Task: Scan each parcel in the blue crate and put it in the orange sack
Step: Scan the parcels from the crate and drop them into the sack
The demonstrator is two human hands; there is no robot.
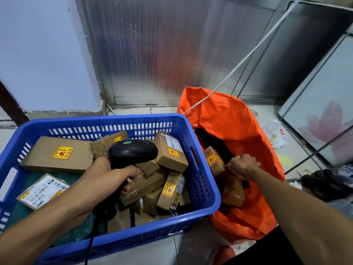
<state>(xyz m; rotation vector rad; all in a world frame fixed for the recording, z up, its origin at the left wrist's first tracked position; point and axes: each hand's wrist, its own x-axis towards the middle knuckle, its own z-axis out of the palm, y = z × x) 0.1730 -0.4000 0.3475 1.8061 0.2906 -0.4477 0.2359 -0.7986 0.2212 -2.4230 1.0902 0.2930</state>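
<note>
Here the left hand grips a black scanner over the blue crate, which holds many cardboard parcels. To the right, the right hand reaches into the orange sack, fingers curled on a brown parcel lying among other boxes there.

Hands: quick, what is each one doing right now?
Left hand: grips the black scanner over the blue crate.
Right hand: inside the orange sack, fingers curled on a cardboard parcel.
</note>
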